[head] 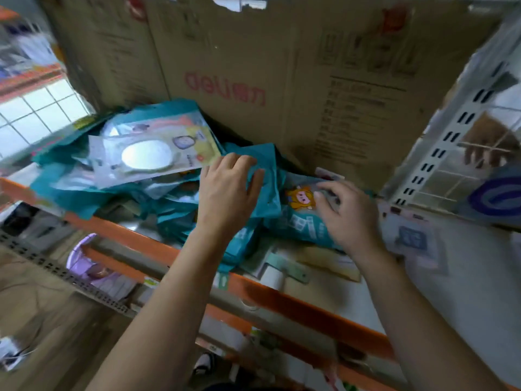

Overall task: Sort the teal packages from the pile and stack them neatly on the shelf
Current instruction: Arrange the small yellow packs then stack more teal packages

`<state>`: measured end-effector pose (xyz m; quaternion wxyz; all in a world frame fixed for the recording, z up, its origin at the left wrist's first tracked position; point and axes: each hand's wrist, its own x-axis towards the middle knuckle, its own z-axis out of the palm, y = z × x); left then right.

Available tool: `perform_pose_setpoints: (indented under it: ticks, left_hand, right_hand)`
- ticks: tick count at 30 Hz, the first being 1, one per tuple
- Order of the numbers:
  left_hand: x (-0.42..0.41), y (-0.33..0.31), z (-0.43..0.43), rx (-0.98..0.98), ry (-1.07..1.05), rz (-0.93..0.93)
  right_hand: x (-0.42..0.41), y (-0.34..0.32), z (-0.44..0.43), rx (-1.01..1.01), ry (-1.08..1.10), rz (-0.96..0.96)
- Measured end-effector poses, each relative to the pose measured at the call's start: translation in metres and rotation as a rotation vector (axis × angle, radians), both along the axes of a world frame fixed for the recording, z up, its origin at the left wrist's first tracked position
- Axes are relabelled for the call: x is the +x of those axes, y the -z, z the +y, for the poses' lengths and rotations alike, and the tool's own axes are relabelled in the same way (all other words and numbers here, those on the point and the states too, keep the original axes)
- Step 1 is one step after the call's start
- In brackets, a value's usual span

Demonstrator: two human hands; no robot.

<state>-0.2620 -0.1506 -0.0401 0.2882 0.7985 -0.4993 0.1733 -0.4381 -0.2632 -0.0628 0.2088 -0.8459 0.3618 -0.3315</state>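
At the centre of the frame we see the fingers [239,162] of the left hand [225,190] spread and curled over a folded teal package [267,176], pressing on its top edge. Just right of it, the right hand [346,213] has its fingers bent and slightly apart, their tips touching a teal package with an orange cartoon figure [303,204]; we cannot tell whether it grips it. Both packages lie in the loose pile of teal packages [118,165] that spreads toward the left of the frame on the orange-edged shelf [282,297]. Behind the pile stands a large cardboard box [282,66].
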Motion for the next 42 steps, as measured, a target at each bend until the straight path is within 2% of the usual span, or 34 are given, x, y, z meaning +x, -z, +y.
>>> perform_pose_setpoints:
  ticks: [10, 19, 23, 29, 34, 37, 39, 42]
  left_hand:
    - [0.14, -0.006, 0.061, -0.038, -0.081, 0.061]
    - [0.236, 0.001, 0.093, -0.06, -0.122, 0.083]
    - [0.257, 0.002, 0.096, -0.071, -0.07, 0.112]
    - [0.268, 0.001, 0.092, -0.134, -0.001, 0.182]
    - [0.27, 0.0, 0.085, -0.215, 0.03, 0.265]
    - [0.271, 0.0, 0.081, -0.267, 0.026, 0.316]
    - [0.271, 0.002, 0.079, -0.238, 0.033, 0.304]
    - [0.268, 0.008, 0.078, -0.165, 0.069, 0.257]
  right_hand:
    - [0.164, -0.016, 0.034, 0.042, -0.176, 0.004]
    - [0.279, -0.033, 0.042, 0.04, -0.457, 0.151]
    - [0.307, -0.035, 0.036, 0.053, -0.526, 0.351]
    - [0.312, -0.033, 0.032, -0.025, -0.51, 0.435]
    - [0.308, -0.032, 0.033, 0.018, -0.386, 0.402]
    - [0.3, -0.032, 0.033, 0.117, -0.308, 0.35]
    - [0.29, -0.034, 0.033, 0.234, -0.256, 0.258]
    - [0.272, -0.032, 0.033, 0.383, -0.174, -0.001]
